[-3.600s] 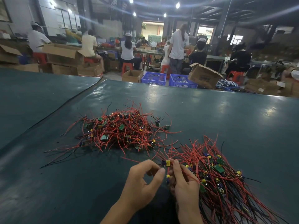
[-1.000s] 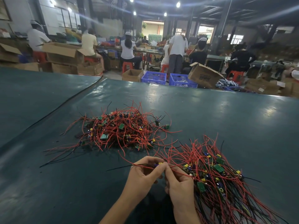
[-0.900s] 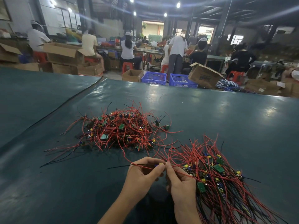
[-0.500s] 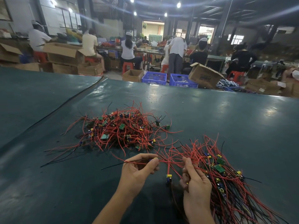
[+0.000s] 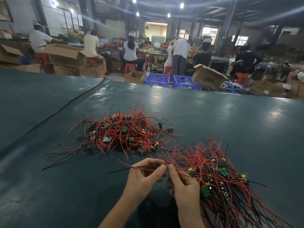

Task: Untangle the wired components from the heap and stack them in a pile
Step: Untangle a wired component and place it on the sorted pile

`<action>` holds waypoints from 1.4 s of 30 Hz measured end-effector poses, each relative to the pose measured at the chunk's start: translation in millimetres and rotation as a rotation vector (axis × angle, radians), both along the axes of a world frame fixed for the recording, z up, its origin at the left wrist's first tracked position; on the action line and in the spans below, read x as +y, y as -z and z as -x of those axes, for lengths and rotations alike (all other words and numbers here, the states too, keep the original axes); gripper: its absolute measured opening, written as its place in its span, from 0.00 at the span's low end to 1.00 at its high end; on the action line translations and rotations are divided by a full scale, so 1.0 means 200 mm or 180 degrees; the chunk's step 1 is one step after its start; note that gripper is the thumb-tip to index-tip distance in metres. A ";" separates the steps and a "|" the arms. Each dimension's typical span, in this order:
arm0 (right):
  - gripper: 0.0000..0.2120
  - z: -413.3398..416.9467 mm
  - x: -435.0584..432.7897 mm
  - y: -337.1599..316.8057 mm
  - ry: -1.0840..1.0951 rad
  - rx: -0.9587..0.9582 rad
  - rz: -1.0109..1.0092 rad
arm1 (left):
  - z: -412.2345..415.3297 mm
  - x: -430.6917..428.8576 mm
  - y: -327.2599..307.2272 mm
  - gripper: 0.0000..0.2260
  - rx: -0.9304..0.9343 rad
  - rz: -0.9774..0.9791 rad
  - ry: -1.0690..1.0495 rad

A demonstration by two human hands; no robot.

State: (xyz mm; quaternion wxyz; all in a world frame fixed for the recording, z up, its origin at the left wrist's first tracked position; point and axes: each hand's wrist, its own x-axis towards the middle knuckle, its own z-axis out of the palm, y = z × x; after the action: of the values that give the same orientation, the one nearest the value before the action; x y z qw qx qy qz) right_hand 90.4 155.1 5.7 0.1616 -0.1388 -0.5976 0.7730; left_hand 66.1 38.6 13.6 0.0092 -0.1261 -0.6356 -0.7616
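"On the dark green table [image 5: 213, 112], how many lots of wired parts?" the desk asks.

"Two," the photographer says. "One tangled heap [image 5: 121, 134] of red and black leads and small green boards lies left of centre, farther back. One pile [image 5: 218, 175] lies at the right front, its leads fanned toward the near edge. Stray red strands reach between the two."

"And the hands?"

"Two, both bare, close together in front of that gap. The left hand [image 5: 144, 176] pinches one small component [image 5: 160, 166] between thumb and forefinger, the other fingers curled beneath. One red wire [image 5: 125, 163] and one black wire [image 5: 118, 171] run out from that grip to the left. The right hand [image 5: 184, 183] pinches a red lead [image 5: 182, 173] just beside the component, fingertips closed on it, the hand just beside the pile's left edge."

"Behind them?"

"One more green-covered surface [image 5: 32, 89] to the left. Past the far edge stand two blue crates [image 5: 157, 79] side by side, with one tilted cardboard box [image 5: 208, 77] just right of them. At least six workers [image 5: 131, 50] are at benches, most with backs turned, and red stools [image 5: 129, 68] stand among them."
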 end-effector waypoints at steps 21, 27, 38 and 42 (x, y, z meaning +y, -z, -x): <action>0.10 0.00 0.15 -0.04 0.0642 0.0126 0.0816 | 0.02 -0.04 -0.03 0.06 -0.0375 -0.0519 -0.0282; 0.10 0.00 0.12 -0.05 0.0481 0.0177 0.0892 | 0.04 -0.04 -0.02 0.12 -0.0435 -0.0710 -0.0400; 0.09 0.00 0.01 0.01 -0.0182 -0.0111 -0.0265 | 0.09 -0.07 -0.01 0.09 -0.1112 -0.1275 -0.0293; 0.09 0.00 0.02 0.02 -0.0161 -0.0176 -0.0298 | 0.10 -0.09 -0.01 0.08 -0.1247 -0.1326 -0.0277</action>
State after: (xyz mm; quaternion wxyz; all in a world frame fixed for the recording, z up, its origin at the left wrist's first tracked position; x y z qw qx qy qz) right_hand 89.8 158.3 2.4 0.1319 -0.1372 -0.6406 0.7439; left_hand 46.5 21.1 15.2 -0.0555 0.0554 -0.4600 -0.8845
